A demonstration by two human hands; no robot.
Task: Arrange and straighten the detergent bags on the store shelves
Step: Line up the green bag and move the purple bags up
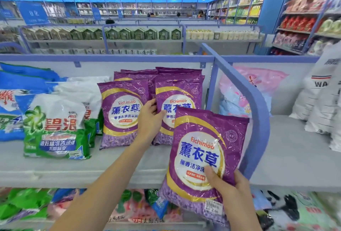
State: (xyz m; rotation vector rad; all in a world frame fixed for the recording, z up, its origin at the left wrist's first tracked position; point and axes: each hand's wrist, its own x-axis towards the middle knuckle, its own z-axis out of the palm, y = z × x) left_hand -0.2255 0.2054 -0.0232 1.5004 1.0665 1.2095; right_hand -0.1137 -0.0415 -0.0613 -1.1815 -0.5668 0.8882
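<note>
1 purple detergent bag (203,149) is held before the shelf (110,166), its lower corner pinched between thumb and hidden fingers of the right hand (232,188). The edge of a standing bag (180,98) is gripped by the left hand (149,118). The slippery, sagging film is judged best supported low.

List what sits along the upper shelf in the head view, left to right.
Blue bags → green-and-white bag → left purple bag → right purple bag → blue divider → pink bag → white bags.
</note>
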